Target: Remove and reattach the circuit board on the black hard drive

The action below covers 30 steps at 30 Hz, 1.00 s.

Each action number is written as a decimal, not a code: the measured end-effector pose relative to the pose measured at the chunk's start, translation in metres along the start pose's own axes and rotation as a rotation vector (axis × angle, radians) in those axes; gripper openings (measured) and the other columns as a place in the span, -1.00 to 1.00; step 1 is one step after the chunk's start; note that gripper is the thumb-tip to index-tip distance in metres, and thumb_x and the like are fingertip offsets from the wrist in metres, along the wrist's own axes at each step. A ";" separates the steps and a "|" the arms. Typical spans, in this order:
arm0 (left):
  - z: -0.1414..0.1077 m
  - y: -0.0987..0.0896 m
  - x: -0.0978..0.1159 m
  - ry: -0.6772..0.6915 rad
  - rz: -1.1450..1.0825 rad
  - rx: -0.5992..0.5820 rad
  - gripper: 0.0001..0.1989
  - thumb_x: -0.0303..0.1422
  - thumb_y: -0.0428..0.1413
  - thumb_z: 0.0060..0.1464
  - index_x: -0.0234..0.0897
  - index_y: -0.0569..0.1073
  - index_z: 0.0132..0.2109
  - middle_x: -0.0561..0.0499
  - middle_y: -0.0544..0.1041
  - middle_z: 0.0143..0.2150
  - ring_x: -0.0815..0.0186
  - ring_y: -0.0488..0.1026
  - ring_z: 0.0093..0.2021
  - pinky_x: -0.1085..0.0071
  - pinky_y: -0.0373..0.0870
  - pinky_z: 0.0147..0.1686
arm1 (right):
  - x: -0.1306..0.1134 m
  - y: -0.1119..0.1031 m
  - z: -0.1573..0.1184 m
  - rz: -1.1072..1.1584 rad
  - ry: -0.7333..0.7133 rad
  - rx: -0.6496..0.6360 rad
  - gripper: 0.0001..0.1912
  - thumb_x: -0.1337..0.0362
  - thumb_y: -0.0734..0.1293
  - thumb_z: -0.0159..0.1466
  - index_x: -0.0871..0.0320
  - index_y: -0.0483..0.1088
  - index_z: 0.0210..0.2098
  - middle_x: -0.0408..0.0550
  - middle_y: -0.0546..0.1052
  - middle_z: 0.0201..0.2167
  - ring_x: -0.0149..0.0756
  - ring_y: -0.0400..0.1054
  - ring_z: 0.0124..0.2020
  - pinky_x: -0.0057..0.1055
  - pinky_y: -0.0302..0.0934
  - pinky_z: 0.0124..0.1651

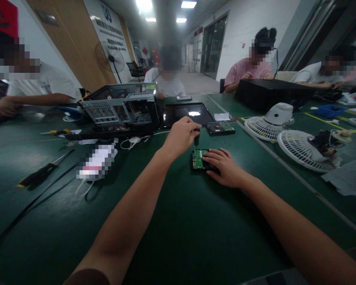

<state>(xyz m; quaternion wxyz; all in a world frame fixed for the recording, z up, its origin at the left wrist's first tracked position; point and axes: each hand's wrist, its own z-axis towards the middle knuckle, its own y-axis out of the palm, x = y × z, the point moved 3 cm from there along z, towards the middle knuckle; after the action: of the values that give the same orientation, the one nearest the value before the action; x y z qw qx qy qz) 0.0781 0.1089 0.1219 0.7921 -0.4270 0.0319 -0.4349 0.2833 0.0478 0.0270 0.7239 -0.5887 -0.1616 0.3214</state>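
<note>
A hard drive [198, 161] with its green circuit board facing up lies on the green table [178, 229]. My left hand [182, 136] pinches the dark handle of a small screwdriver [197, 139], held upright, its thin tip down at the board's left part. My right hand [225, 168] lies over the drive's right side with its fingers stretched across the board, covering part of it. Just behind, a second hard drive [221, 128] rests on the table.
An open computer case [121, 109] and a dark screen [188, 114] stand behind my hands. To the left are a phone [97, 161] and a larger screwdriver [44, 172]. White fan parts [299, 148] lie at right. Several people sit around the table.
</note>
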 end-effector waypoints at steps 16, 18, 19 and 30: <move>0.001 0.001 0.007 0.032 -0.013 -0.027 -0.72 -0.56 0.14 0.23 -0.26 0.58 0.04 -0.07 0.59 -0.01 0.24 0.52 -0.03 0.25 0.45 0.08 | 0.002 0.000 -0.001 -0.006 0.007 -0.008 -0.43 0.21 0.36 0.30 0.00 0.34 0.30 0.02 0.39 0.32 0.15 0.09 0.40 0.31 -0.17 0.40; 0.001 0.001 0.009 0.046 -0.012 -0.038 -0.73 -0.57 0.13 0.24 -0.26 0.59 0.03 -0.08 0.60 0.00 0.23 0.52 0.01 0.23 0.44 0.11 | 0.002 -0.001 0.000 -0.005 0.008 -0.008 -0.42 0.22 0.36 0.30 -0.01 0.34 0.31 0.01 0.38 0.33 0.15 0.08 0.40 0.32 -0.18 0.40; 0.001 0.001 0.009 0.049 -0.012 -0.038 -0.74 -0.56 0.14 0.24 -0.27 0.60 0.02 -0.08 0.60 -0.02 0.23 0.52 0.00 0.23 0.44 0.10 | 0.002 -0.001 -0.001 -0.005 0.007 -0.007 -0.42 0.22 0.36 0.30 -0.01 0.34 0.31 0.01 0.38 0.33 0.15 0.07 0.41 0.32 -0.19 0.40; 0.000 0.002 0.003 0.006 0.015 0.032 -0.89 -0.41 0.22 0.24 -0.23 0.64 -0.12 -0.05 0.54 -0.12 0.26 0.49 -0.13 0.30 0.47 -0.08 | 0.000 -0.003 0.000 0.008 -0.021 -0.012 -0.43 0.26 0.33 0.32 0.03 0.33 0.32 0.03 0.37 0.34 0.11 -0.03 0.47 0.33 -0.35 0.45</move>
<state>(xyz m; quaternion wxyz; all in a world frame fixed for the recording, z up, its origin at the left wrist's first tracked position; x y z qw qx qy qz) 0.0814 0.1077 0.1212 0.8021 -0.4126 0.0305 -0.4306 0.2843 0.0472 0.0302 0.7173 -0.5904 -0.1684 0.3296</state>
